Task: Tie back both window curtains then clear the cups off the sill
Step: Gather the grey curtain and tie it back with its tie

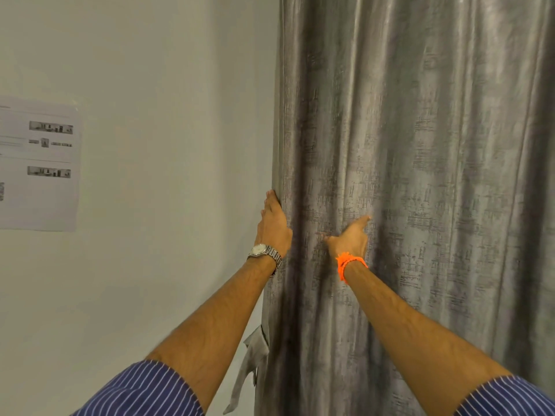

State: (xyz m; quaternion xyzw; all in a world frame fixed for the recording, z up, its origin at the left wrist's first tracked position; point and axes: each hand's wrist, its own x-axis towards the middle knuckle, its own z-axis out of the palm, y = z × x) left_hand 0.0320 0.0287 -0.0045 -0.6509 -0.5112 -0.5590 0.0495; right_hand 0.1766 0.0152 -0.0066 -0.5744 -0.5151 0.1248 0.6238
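Here both arms stretch toward the one grey curtain (420, 145). The left hand (274, 223) lies straight-fingered along its left edge. The right hand (350, 240) presses the folds beside it, forefinger out; whether it grips is unclear. One strip (249, 364) hangs below.

Nothing here is readable to me. The one printed thing is a white sheet of paper (39, 163) stuck to the wall (156, 100), well left of the curtain (420, 145). It carries faint lines of text and a few small grey photo strips, all too blurred to make out a word or number. The dial of the watch (259, 250) on my left wrist is too small to read.
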